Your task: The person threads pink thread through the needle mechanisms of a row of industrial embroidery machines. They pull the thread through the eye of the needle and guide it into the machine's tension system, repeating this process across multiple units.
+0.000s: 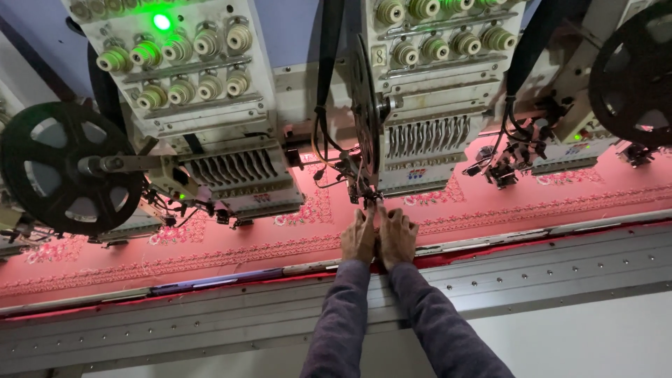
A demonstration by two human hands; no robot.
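**Both hands at the needle of an embroidery machine**

The left hand (pixel 358 238) and the right hand (pixel 397 236) reach side by side over the grey metal rail (pixel 532 269), touching each other, their fingertips gathered just under the needle area (pixel 369 199) of the middle sewing head (pixel 427 136). The fingers of both hands are drawn together in a narrow pinch — whether they hold a thread is too small to tell. Purple-grey sleeves (pixel 434 329) cover both forearms.

Under the hands lies the pink cloth (pixel 490 206), stretched flat along the machine and stitched with floral bands and small flower motifs. A black reel (pixel 365 115) stands edge-on just above the hands; a larger black reel (pixel 66 168) sits at the left — beside another sewing head (pixel 210 119) with rows of cream tension knobs (pixel 178 49) and a lit green lamp (pixel 162 22).
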